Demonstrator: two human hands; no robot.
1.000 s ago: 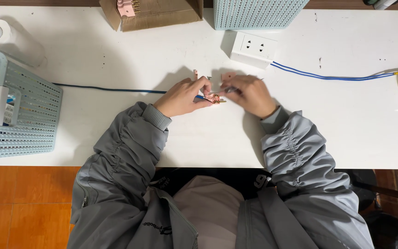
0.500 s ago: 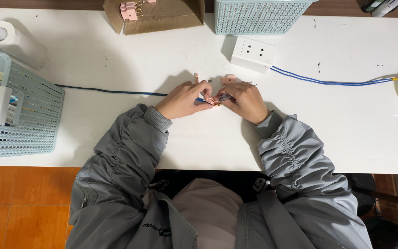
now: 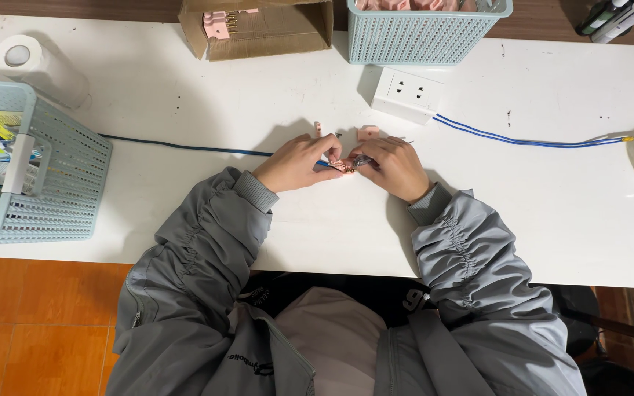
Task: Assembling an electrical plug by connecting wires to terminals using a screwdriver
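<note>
I cannot see much of the small pink part, because the fingers of both hands cover most of it. It sits in the middle of the frame, on the white table, right between the two hands. The left hand and the right hand are close together, fingertips almost meeting, and both pinch the part. I cannot tell how tight the grip is. The part looks tiny, pale pink, with a bit of shiny metal. A thin blue wire runs from the left side of the frame to it. Two more pink pieces lie just above the hands. The light blue basket at the left edge and the other basket at the top are cut off by the frame. Compared with half a second ago, the hands sit in almost the same spot and pinch the same way.
</note>
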